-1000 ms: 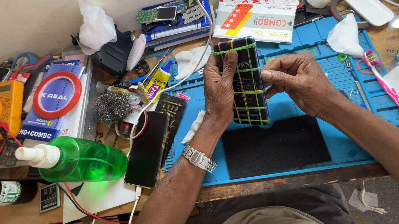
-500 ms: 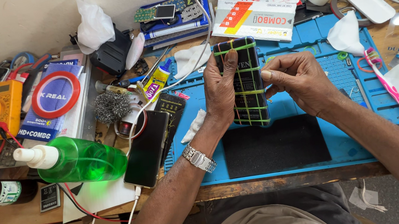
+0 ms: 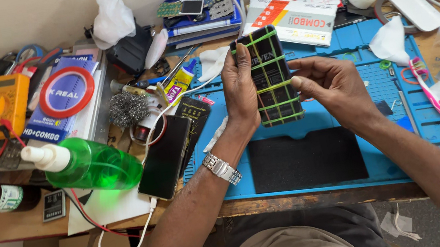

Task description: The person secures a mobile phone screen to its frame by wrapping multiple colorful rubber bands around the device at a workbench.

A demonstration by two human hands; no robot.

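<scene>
Phone [image 3: 268, 76] held above blue mat [image 3: 339, 48], clear of the tabletop [image 3: 20, 219], roughly centre of view. Dark slab, bound by several green rubber bands [image 3: 269, 62] running across and along it. Long axis near upright in the view, top end tipped slightly away from the person.

Left hand [image 3: 239, 87]: grips the phone along its left long edge. Thumb on the near face, remaining fingers wrapped behind, so clamped on the phone. This hand carries the weight. Metal watch [image 3: 222, 168] on the wrist.

Right hand [image 3: 333, 82]: comes in from the right, level with the phone's middle. Forefinger and thumb are drawn together at the right long edge, at or on 1 of the cross bands. Cannot tell if a band is actually pinched or only touched. Other fingers loosely curled.

Relation: phone lies directly left of the right fingertips, touching; both hands equally close, left holding, right working the edge.

Nearby: second dark phone [image 3: 164, 157] lying flat left of the mat, green spray bottle [image 3: 88, 163] on its side, black pad [image 3: 306, 159] on the mat below the hands.
</scene>
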